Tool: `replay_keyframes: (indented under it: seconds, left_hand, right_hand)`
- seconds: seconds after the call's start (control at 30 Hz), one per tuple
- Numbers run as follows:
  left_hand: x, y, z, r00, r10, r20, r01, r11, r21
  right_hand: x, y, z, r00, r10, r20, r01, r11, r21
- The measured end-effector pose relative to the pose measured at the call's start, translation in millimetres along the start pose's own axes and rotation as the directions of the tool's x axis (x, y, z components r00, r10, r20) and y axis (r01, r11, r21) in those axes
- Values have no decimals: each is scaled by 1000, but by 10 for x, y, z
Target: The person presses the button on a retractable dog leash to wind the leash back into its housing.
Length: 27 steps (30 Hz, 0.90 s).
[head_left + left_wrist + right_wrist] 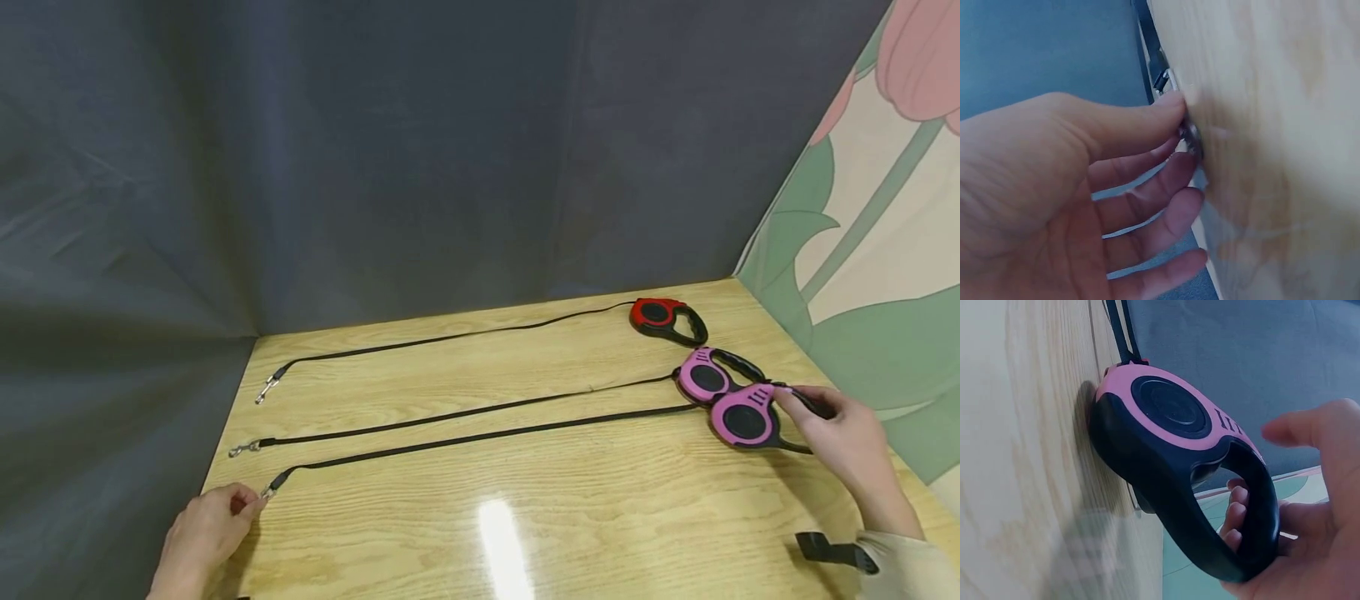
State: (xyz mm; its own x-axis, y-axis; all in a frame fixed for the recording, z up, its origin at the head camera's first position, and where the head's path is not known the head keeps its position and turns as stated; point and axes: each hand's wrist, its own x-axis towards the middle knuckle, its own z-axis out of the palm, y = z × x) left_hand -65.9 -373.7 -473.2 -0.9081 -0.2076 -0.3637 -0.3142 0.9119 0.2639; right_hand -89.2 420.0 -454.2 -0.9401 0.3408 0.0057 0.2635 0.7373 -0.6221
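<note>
A pink and black retractable dog leash (742, 421) is held at the right, nearest the front, by my right hand (851, 437). Its fingers curl through the handle loop (1263, 512), and the thumb sits apart from the casing in the right wrist view. The black strap (480, 437) runs out across the table to the left. At its far end my left hand (206, 529) pinches the metal clip (1191, 137) between thumb and fingertips, close at the tabletop. A second pink leash (705, 377) lies just behind, overlapped by the held one in the head view.
Farther back lies a red retractable leash (654, 312), its strap stretched left to a silver clip (266, 389). The second pink leash's clip (243, 448) rests near the wooden table's (390, 533) left edge. A dark curtain (420, 167) stands behind; a flowered panel (885, 250) borders the right.
</note>
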Motion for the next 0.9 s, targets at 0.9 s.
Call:
replay_keyframes:
  seconds: [0.9]
  left_hand:
    - [-19, -42, -44, 998, 24, 51, -24, 1000, 4]
  right_hand:
    - [-19, -82, 29, 997, 79, -19, -78, 996, 52]
